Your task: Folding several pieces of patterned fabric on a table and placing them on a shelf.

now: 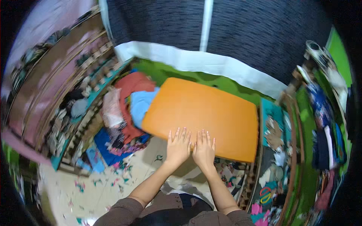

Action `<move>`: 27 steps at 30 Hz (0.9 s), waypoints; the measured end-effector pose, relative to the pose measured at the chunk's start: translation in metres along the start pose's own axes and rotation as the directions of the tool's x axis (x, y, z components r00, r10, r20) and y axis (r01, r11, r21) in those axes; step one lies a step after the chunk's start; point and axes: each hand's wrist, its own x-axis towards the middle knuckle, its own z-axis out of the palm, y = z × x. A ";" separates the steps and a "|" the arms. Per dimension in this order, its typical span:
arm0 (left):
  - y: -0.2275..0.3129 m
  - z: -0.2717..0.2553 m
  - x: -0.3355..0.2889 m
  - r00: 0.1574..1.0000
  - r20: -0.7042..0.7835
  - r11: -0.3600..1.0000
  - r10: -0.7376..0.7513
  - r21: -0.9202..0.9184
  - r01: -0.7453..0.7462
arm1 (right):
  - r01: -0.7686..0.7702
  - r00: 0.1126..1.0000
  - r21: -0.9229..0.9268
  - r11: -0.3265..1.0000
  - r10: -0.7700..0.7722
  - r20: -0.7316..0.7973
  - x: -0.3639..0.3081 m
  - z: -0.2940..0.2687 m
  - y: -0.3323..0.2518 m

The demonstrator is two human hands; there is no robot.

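In front of me is an orange, flat-topped table or board [200,105] with rounded corners. My left hand [178,147] lies at its near edge, fingers stretched out and resting on the surface. Close beside it, thumbs nearly meeting, my right hand [204,148] rests on the same edge with its fingers extended. Neither hand holds anything. The orange top is bare.
A pile of folded and loose cloth [132,101] sits left of the orange top. Wooden shelving [90,86] with fabric pieces stands at left; another cluttered rack [275,150] is at right. Scraps [117,177] litter the tiled floor. A dark curtain [158,26] hangs behind.
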 end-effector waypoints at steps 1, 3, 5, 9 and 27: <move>-0.020 -0.005 -0.009 0.998 -0.003 0.998 -0.058 0.023 0.058 | 0.060 0.998 0.008 0.998 -0.061 0.027 0.005 0.013 -0.018; -0.061 -0.018 -0.027 0.990 -0.022 0.987 -0.140 0.077 0.141 | 0.154 0.983 0.018 0.988 -0.155 0.094 0.016 0.031 -0.059; -0.102 -0.028 -0.048 0.971 -0.028 0.965 -0.237 0.107 0.239 | 0.245 0.960 0.072 0.967 -0.252 0.125 0.023 0.053 -0.103; -0.187 -0.045 -0.095 0.931 -0.060 0.913 -0.361 0.181 0.366 | 0.377 0.900 0.141 0.915 -0.398 0.177 0.030 0.094 -0.191; -0.408 -0.023 -0.108 0.762 0.116 0.769 -0.637 0.162 0.618 | 0.423 0.761 0.376 0.825 -0.548 0.348 0.114 0.243 -0.349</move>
